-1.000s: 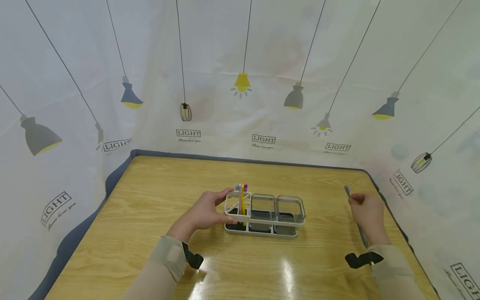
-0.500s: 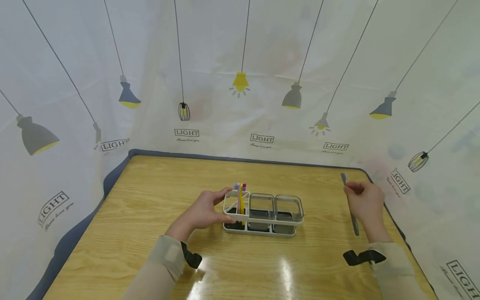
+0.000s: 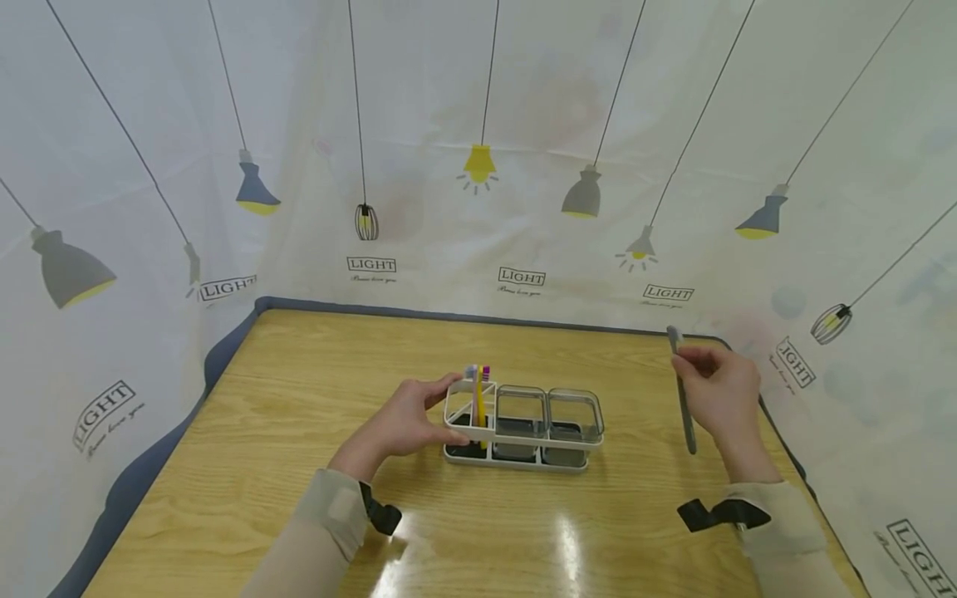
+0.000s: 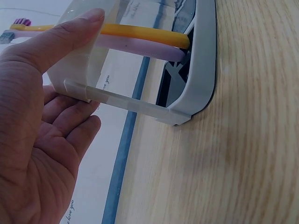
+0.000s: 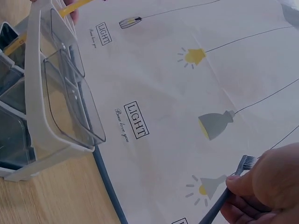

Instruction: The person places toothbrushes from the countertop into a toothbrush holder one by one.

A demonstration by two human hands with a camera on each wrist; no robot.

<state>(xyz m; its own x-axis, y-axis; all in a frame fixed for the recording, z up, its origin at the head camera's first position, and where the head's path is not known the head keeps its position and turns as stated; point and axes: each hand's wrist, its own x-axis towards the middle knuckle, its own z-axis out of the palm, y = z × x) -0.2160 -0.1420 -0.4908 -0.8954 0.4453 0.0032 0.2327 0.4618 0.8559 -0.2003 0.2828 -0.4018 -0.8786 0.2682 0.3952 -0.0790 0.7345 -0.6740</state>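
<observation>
Left hand [image 3: 407, 415]: extended forward on a beige-sleeved forearm, palm turned to the right. Thumb and fingers [image 4: 74, 32] lie straight, spread in a loose C, with the thumb pressing flat. A black strap sits at the wrist.

Right hand [image 3: 719, 392]: raised off the surface at the person's right, forearm angled inward, black strap at the wrist. Fingers are curled, with thumb and fingertips [image 5: 243, 184] closed in a pinch, knuckles facing outward.
</observation>
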